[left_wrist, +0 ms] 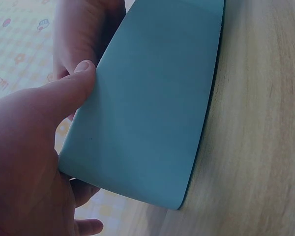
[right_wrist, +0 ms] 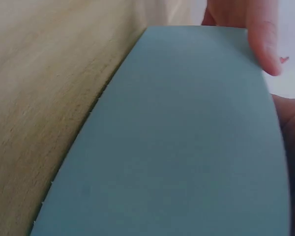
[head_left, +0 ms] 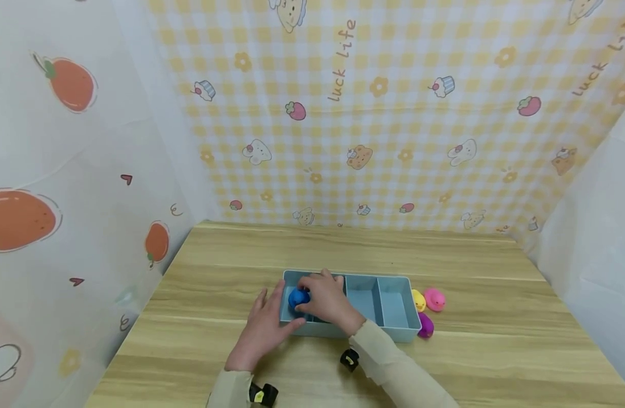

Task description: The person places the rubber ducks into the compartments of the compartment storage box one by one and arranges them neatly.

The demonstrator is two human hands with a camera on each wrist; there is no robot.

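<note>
A long blue-grey divided box [head_left: 404,335] lies across the wooden table. My right hand [head_left: 324,296] reaches over its front wall and pinches a small blue toy duck [head_left: 298,298] in the leftmost compartment. The hand hides part of the duck and the neighbouring compartment. With the thumb on the front rim and fingers along the left end, my left hand [head_left: 263,326] holds the box's front left corner. In the left wrist view the thumb [left_wrist: 81,81] rests on the rim of the box wall. The right wrist view is mostly filled by the box's front wall [right_wrist: 172,132].
Right of the box sit a yellow duck [head_left: 419,301], a pink duck [head_left: 435,300] and a purple duck [head_left: 425,326], close to its end wall. Patterned cloth [head_left: 363,124] hangs behind the table [head_left: 496,340] and at both sides.
</note>
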